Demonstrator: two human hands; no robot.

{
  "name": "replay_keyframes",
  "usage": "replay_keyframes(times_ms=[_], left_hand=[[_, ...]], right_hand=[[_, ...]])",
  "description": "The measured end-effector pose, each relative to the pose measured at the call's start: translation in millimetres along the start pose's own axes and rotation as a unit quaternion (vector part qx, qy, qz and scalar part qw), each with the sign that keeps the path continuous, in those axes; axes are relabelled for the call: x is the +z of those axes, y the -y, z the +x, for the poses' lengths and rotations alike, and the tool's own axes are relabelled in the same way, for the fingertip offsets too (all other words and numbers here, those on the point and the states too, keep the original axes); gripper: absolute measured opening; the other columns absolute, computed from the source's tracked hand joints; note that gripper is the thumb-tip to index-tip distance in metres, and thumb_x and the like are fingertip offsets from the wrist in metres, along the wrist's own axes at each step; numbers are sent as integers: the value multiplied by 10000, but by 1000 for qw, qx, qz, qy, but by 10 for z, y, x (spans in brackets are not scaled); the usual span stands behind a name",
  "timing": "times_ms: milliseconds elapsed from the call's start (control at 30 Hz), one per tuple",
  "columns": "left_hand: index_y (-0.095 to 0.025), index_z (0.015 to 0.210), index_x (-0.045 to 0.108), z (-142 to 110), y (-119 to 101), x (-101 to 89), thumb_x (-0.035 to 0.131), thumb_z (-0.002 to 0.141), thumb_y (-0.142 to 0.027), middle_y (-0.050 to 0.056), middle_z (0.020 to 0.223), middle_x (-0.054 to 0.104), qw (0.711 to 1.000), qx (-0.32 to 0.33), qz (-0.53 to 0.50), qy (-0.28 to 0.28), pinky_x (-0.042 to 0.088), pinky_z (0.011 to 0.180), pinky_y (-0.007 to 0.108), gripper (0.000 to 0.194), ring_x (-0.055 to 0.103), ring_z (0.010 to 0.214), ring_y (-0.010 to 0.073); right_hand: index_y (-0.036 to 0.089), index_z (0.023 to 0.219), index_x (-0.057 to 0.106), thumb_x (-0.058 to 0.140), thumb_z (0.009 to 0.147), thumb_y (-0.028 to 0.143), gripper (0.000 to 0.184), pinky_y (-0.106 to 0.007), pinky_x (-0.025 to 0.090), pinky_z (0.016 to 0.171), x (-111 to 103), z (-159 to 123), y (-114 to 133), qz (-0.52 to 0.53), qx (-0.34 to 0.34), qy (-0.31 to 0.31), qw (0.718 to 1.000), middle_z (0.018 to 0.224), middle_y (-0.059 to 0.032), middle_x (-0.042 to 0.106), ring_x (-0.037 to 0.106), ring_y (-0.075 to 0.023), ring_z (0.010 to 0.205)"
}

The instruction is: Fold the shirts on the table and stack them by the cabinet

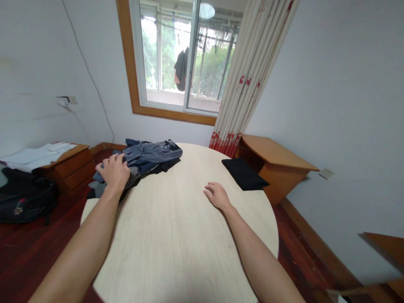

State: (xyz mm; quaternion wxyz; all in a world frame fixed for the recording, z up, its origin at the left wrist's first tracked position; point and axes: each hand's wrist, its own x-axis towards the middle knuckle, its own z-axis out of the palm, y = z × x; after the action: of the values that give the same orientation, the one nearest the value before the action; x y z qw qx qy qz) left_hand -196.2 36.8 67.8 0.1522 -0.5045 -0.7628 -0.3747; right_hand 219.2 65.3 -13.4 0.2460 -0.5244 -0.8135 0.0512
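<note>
My left hand [114, 170] is at the near left side of a heap of dark clothes [148, 153], its fingers apart and slightly bent. The heap holds blue-grey and black garments, one with small metal eyelets, and it lies crumpled at the table's far left edge. Whether the fingertips press into the cloth I cannot tell. Over the middle right of the round pale wooden table [176, 235] my right hand [217, 195] is low, palm down, with loosely stretched fingers and nothing in them. Beyond it, to the right, a folded black cloth [244, 174] lies flat on the table.
A wooden desk [277, 153] stands close behind the table's right edge. To the left are a low wooden cabinet [74, 166] with white sheets [41, 155] on top and a black bag [28, 198] on the floor. A curtain [249, 75] hangs beside the window.
</note>
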Motion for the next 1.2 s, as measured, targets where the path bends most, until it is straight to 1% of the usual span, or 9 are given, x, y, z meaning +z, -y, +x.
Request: replay_keyframes(times_ms=[200, 333, 433, 567, 700, 767, 967, 1100, 1200], left_hand=[[-160, 1015, 746, 107, 47, -92, 454, 918, -290, 194, 1083, 699, 999, -11, -7, -40, 303, 940, 584, 333, 536, 1114, 401], [-209, 932, 741, -96, -385, -117, 533, 890, -271, 121, 986, 708, 984, 89, -117, -98, 385, 919, 480, 221, 573, 1028, 319], [-211, 790, 704, -519, -868, -63, 587, 852, -267, 65, 823, 696, 934, 164, -307, -79, 462, 817, 385, 144, 614, 835, 233], [-194, 791, 675, -1173, -1396, 29, 629, 845, -369, 46, 796, 682, 832, 80, -535, 125, 516, 719, 313, 188, 643, 766, 184], [-188, 894, 633, -1418, -1485, 129, 704, 759, -561, -28, 584, 585, 715, -55, -582, 384, 475, 481, 261, 403, 544, 475, 135], [-185, 915, 627, -1355, -1407, 190, 691, 767, -576, -9, 630, 606, 723, -55, -570, 386, 491, 483, 261, 422, 582, 526, 151], [-187, 1149, 648, -992, -1103, 392, 598, 869, -336, 148, 1266, 642, 869, 179, -394, 239, 487, 995, 509, 321, 578, 1200, 295], [-252, 1316, 596, -983, -979, 521, 514, 875, -168, 111, 1542, 455, 865, 322, -246, 296, 90, 1156, 696, 457, 322, 1450, 330], [-273, 1395, 538, -1063, -973, 589, 484, 855, -126, 99, 1473, 541, 830, 372, -219, 352, 89, 1153, 673, 562, 419, 1386, 298]], right_hand=[[181, 1001, 744, 645, 912, 333, 203, -379, 442, 1001, -22, 90, -41, 25, -11, -17, 999, 1123, -103, 703, 618, -232, 1074], [171, 999, 742, 649, 908, 324, 201, -392, 446, 996, 2, 92, -61, 33, -11, -14, 999, 1112, -111, 706, 616, -241, 1062], [172, 1145, 701, 665, 879, 274, 288, -424, 450, 1010, 57, 92, -57, 78, -17, -31, 996, 1156, -121, 705, 621, -256, 1081], [171, 1406, 528, 662, 874, 305, 565, -405, 491, 992, 137, 71, 41, 234, -38, -41, 971, 1168, -121, 698, 656, -230, 1063], [205, 1492, 433, 597, 925, 386, 618, -392, 502, 1001, 144, 46, 174, 358, -70, 14, 931, 1209, -103, 690, 671, -207, 1068], [221, 1495, 437, 591, 930, 406, 614, -390, 506, 1001, 122, 41, 225, 390, -68, 36, 918, 1242, -97, 680, 672, -206, 1076], [211, 1309, 640, 634, 897, 366, 440, -395, 478, 1024, 35, 31, 334, 378, -95, 44, 920, 1275, -110, 673, 634, -241, 1156], [191, 1092, 733, 639, 871, 305, 265, -357, 514, 901, 17, 22, 365, 333, -109, 52, 935, 1052, -88, 736, 674, -225, 968], [187, 1031, 740, 636, 861, 297, 227, -336, 522, 853, 41, 18, 359, 346, -96, 51, 932, 1000, -77, 744, 679, -215, 915]])
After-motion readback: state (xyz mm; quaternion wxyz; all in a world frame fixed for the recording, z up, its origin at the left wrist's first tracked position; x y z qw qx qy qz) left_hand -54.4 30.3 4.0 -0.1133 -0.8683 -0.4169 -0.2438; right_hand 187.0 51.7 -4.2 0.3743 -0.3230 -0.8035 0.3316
